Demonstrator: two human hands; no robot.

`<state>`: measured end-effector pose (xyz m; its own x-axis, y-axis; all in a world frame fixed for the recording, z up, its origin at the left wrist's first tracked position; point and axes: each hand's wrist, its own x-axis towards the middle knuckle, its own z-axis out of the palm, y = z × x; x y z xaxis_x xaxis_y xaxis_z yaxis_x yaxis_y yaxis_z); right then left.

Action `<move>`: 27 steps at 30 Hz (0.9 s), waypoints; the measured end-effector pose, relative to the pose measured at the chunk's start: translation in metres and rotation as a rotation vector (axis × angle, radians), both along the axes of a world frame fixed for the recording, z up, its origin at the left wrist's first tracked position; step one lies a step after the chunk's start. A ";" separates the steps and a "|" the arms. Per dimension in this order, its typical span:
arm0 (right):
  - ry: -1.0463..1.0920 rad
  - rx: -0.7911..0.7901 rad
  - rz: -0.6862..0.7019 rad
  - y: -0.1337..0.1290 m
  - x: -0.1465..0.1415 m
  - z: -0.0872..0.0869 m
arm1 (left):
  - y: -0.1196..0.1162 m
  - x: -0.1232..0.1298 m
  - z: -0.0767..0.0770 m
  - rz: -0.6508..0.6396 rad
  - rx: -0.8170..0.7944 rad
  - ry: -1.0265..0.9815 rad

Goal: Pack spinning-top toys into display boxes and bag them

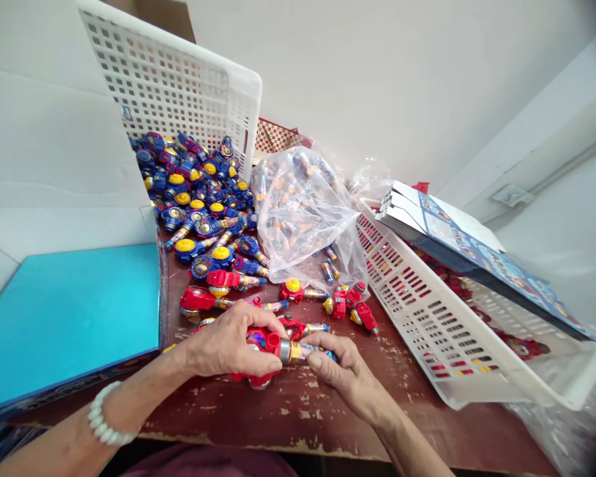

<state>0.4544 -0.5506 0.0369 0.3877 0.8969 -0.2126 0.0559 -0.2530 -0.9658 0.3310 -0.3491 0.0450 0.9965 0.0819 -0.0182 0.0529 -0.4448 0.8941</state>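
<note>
My left hand [228, 341] is closed around a red toy [265, 341] with a grey collar, held low over the worn table. A printed tube [300, 351] extends from that collar, and my right hand [342, 371] pinches it between thumb and fingers. Toy and tube are lined up and touching at the collar; whether they are locked together I cannot tell. Just beyond my hands lie more red toys with tubes [302, 291]. Two red toys [345, 301] without visible tubes rest to the right of them.
Blue toys [198, 192] spill from a tipped white basket [228, 86] at the back left. A clear bag [302, 212] of tubes lies in the middle. On the right, a white basket [407, 324] of red toys carries flat printed cartons [477, 245]. A turquoise-lined box [74, 311] is at left.
</note>
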 end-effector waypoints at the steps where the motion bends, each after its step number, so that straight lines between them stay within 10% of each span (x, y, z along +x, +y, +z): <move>1: 0.033 0.007 -0.004 -0.002 -0.002 -0.002 | 0.002 0.000 0.000 -0.008 -0.035 0.052; 11: 0.104 -0.039 -0.005 -0.003 0.001 -0.003 | -0.016 -0.001 0.005 -0.026 0.137 -0.174; 17: 0.567 0.064 0.058 -0.002 -0.006 -0.004 | 0.001 -0.004 -0.004 -0.057 -0.304 0.110; 27: -0.031 -0.060 -0.037 0.007 -0.002 -0.002 | -0.001 0.005 -0.005 0.013 0.104 -0.083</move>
<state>0.4527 -0.5437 0.0346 0.4279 0.8677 -0.2531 0.0745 -0.3130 -0.9468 0.3359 -0.3504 0.0402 0.9931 0.0918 0.0735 -0.0130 -0.5354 0.8445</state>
